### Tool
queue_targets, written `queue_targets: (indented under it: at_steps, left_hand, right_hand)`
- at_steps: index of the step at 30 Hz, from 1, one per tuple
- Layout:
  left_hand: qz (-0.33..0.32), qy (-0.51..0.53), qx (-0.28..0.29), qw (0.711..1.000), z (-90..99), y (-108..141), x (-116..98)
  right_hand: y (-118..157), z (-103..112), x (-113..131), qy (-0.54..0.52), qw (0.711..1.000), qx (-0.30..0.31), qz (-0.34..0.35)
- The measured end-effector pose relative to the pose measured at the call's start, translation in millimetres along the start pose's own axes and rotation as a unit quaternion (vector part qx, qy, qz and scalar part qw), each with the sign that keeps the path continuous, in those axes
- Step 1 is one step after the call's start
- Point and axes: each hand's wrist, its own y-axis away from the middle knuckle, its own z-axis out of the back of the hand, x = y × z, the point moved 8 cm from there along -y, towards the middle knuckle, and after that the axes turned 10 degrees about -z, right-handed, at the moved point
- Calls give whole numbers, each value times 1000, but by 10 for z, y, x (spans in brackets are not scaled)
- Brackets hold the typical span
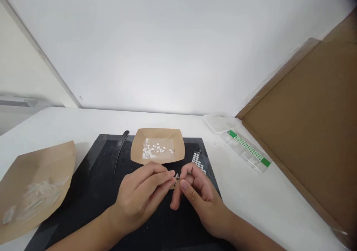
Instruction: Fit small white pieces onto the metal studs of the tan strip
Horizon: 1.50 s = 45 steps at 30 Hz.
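My left hand (141,197) and my right hand (202,199) meet over the black mat (164,227), fingertips almost touching. Between them is a small, shiny silver metal piece (176,176), too small to name more exactly. The thumb and fingers of the left hand pinch it from one side. On the other side the right thumb and index finger are pressed together at its edge. Fingertips hide part of the piece. Just beyond the hands sits a brown paper tray (157,132), with small white oval stickers (152,150) on a clear bag inside it.
Rows of white oval stickers (197,161) lie at the mat's right. A black nail file (120,147) rests at its back left. Another paper tray (36,161) holds clear plastic bags (41,195). A green-marked clear packet (248,150), white dish (221,124) and cardboard panel (306,124) stand right.
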Motion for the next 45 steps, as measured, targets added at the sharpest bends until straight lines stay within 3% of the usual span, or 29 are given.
queue_targets:
  at_steps: [5, 10, 18, 25, 30, 35, 45]
  left_hand:
    - [19, 12, -4, 1000, 29, -25, 64]
    - [15, -22, -24, 999, 110, -94, 79]
    - [-1, -112, -36, 993, 244, -116, 215]
    - [22, -253, -34, 967, 369, -84, 495]
    - [57, -342, -9, 938, 353, -46, 621]
    - [62, -326, 13, 943, 303, -22, 639]
    - [1, -268, -12, 963, 346, -109, 524]
  right_hand:
    - [11, 3, -12, 24, 999, -20, 20]
    - [30, 133, 42, 103, 988, -95, 58]
    - [64, 476, 336, 258, 924, -221, 176]
    - [50, 518, 329, 273, 921, -232, 151]
    - [41, 491, 353, 302, 915, -232, 130]
    - [18, 504, 334, 336, 904, -236, 122]
    - [-24, 593, 308, 337, 900, -260, 94]
